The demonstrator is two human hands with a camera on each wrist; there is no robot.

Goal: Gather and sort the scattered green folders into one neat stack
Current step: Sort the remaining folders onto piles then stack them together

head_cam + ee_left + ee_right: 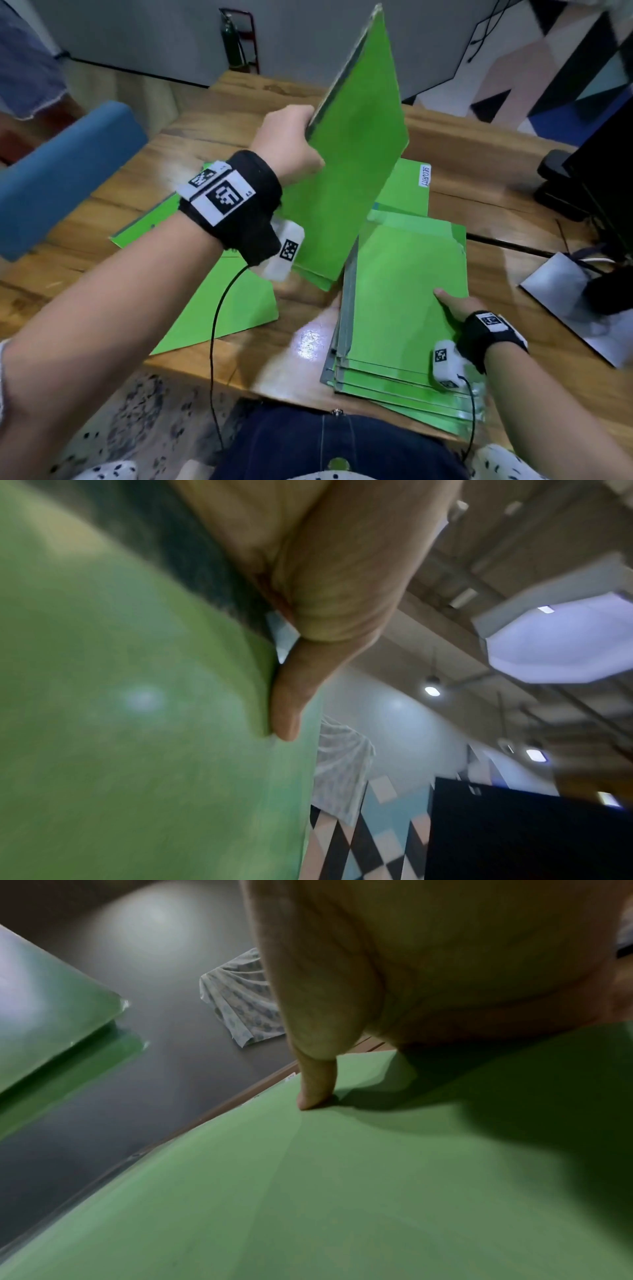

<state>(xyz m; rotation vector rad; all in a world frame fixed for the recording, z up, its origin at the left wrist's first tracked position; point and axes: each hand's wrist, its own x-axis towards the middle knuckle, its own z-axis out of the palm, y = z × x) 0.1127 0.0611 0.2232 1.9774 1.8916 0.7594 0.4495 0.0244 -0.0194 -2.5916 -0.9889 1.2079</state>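
Left hand [291, 144] is gripping a bunch of green folders [352, 150] by one long edge, thumb pressed on the front cover, and is holding them nearly upright above the tabletop [246, 116], probably so their lower edges can drop square onto the stack [404, 308]. Right hand [455, 305] is lying flat on that stack near the front edge, fingers straight and pressing down, seemingly to stop the slippery covers from sliding. Loose folders [219, 308] are lying spread out to the left, and another one [407, 192] with a white label is lying behind the stack, all waiting to be collected.
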